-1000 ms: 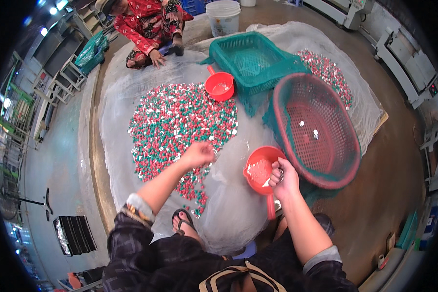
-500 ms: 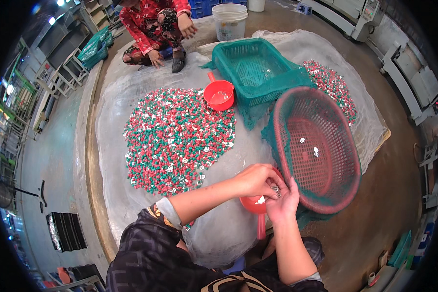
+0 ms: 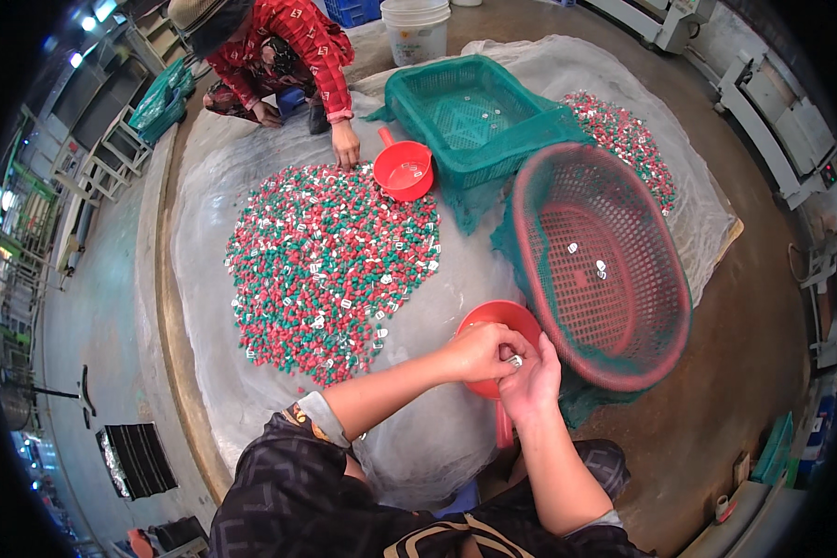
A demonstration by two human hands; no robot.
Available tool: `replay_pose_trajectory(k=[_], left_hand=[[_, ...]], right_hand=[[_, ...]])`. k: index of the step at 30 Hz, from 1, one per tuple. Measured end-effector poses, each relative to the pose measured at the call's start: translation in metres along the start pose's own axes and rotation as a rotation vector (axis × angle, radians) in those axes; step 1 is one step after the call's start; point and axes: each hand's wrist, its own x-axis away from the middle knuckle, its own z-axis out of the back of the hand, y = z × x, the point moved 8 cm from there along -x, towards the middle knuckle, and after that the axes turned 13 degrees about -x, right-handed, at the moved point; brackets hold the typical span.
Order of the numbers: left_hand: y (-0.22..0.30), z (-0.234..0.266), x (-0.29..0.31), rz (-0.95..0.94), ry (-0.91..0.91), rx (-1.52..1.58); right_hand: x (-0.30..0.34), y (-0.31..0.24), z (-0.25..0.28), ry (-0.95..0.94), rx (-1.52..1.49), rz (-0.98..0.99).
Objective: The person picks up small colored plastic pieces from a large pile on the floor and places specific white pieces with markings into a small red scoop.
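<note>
My left hand (image 3: pixel 486 355) is closed, pinching a small white piece (image 3: pixel 514 361) with its fingertips. My right hand (image 3: pixel 535 379) is turned palm up against it, cupped around the same piece, its thumb raised and its other fingers mostly hidden. Beneath both hands sits a red dipper (image 3: pixel 498 313), its handle toward me. A red oval basket (image 3: pixel 686 307) lined with green net stands just right of my hands, a few white pieces on its bottom. To the left spreads a large pile of red, green and white small pieces (image 3: pixel 330 279).
Across the pile a co-worker (image 3: pixel 293 56) squats, one hand at its far edge. Nearby are a second red dipper (image 3: pixel 403 179) and a green net-covered rectangular basket (image 3: pixel 418 139). Another pile (image 3: pixel 623 139) lies behind the oval basket. White buckets (image 3: pixel 417 42) stand at the back.
The co-worker has leaned forward and reached a hand down to the pile. My hands have shifted slightly, uncovering more of the dipper beneath. The whole view has tilted a little.
</note>
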Motion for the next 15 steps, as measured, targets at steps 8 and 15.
replay_pose_trajectory(k=[8, 15], left_hand=[[-0.016, -0.007, 0.004, 0.063, -0.056, 0.146], [-0.054, 0.018, -0.006, 0.145, -0.022, 0.609]], right_hand=[[0.006, -0.001, 0.005, 0.085, -0.036, 0.035], [0.004, 0.001, -0.001, 0.035, -0.048, 0.033]])
